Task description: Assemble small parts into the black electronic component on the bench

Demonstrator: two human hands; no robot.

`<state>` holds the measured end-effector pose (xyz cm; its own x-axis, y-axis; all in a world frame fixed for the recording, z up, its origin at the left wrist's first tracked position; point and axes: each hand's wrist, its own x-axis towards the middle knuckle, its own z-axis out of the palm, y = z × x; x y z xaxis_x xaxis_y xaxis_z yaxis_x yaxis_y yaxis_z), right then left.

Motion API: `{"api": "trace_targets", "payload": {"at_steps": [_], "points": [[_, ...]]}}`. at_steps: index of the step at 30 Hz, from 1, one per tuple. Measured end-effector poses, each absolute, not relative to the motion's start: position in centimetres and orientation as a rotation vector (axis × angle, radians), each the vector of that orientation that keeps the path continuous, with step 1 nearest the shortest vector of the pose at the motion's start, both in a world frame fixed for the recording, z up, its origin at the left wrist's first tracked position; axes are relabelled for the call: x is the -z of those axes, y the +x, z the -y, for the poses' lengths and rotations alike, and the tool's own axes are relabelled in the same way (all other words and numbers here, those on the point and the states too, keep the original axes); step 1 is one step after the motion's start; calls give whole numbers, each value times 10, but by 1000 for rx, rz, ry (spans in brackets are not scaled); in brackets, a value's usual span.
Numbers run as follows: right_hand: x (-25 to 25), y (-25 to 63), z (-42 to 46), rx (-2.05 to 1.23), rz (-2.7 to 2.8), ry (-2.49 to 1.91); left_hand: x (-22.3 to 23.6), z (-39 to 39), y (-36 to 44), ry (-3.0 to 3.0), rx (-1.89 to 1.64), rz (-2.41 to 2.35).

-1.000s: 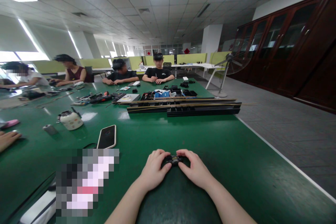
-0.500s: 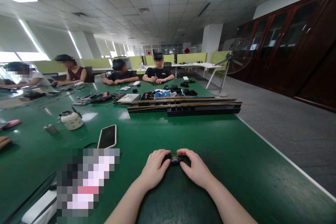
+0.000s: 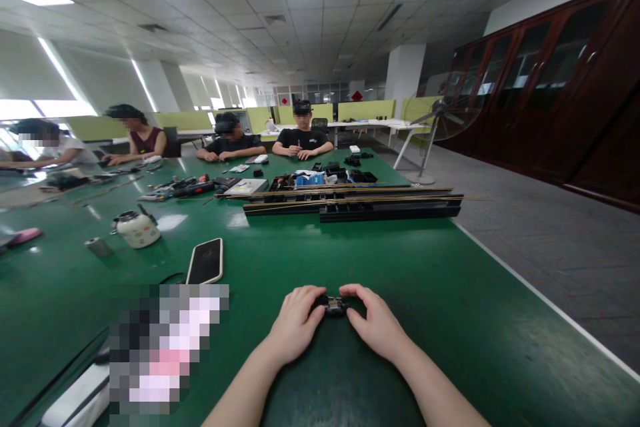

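Note:
A small black device (image 3: 335,305) with metallic-looking details lies low over the green table in front of me, held at its two ends. My left hand (image 3: 296,321) curls round its left end, thumb in front and forefinger behind. At the right end, my right hand (image 3: 374,321) has its thumb and forefinger closed round the edge in the same way. The fingertips cover the device's ends, and its exact kind is too small to make out.
Left of my hands lie a phone (image 3: 205,261), a blurred-out patch and a white power strip (image 3: 80,393). A patterned pot (image 3: 136,229) and a grey cylinder (image 3: 98,247) stand farther left. Long black rails (image 3: 390,208) with thin rods lie ahead. Several people sit beyond.
My hands and the black device have barely moved; the right hand sits very slightly farther right. Another person's hand at the far left edge has gone out of view.

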<state>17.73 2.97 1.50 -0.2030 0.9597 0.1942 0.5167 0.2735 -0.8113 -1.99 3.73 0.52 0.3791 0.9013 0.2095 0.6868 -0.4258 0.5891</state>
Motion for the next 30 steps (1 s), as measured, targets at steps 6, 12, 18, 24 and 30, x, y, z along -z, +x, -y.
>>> {"api": "trace_targets", "payload": {"at_steps": [6, 12, 18, 24, 30], "points": [[-13, 177, -32, -807, 1823, -1361, -6, -37, -21, 2232, -713, -1360], [-14, 176, -31, -807, 1823, -1365, -8, -36, -22, 2230, -691, -1363], [-13, 175, -32, -813, 1817, -1365, -12, -35, -22, 2226, -675, -1351], [-12, 176, -34, -854, 1778, -1368, -13, -35, -23, 2234, -670, -1325], [-13, 176, -34, -862, 1758, -1368, -14, -34, -23, 2246, -674, -1321]]}}
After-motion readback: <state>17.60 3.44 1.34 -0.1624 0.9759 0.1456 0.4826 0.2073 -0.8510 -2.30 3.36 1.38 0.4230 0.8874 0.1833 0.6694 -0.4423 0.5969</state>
